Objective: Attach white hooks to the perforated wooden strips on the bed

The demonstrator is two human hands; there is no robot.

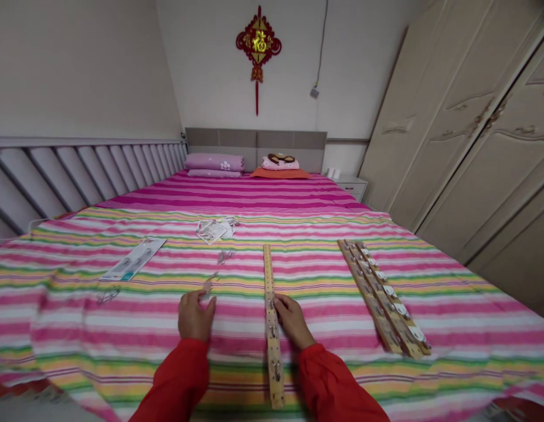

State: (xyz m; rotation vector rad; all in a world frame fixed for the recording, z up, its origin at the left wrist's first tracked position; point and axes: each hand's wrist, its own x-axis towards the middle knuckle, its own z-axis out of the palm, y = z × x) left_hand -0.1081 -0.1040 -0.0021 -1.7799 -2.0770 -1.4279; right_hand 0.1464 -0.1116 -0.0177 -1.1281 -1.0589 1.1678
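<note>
A long wooden strip with holes (269, 281) lies lengthwise on the striped bedsheet (122, 328) in front of me, with small metal hooks on its near part. My right hand (293, 319) rests beside the strip, fingertips touching it by a hook. My left hand (194, 315) lies on the sheet to the left, fingers curled round a small clear packet with a hook (209, 285). Both sleeves are red.
Two more wooden strips (386, 299) with round hooks lie at the right. A card package (133, 258), loose clear wrappers (214, 228) and a small hook (107, 296) lie to the left. Pillows sit at the headboard, a wardrobe (474, 135) stands right.
</note>
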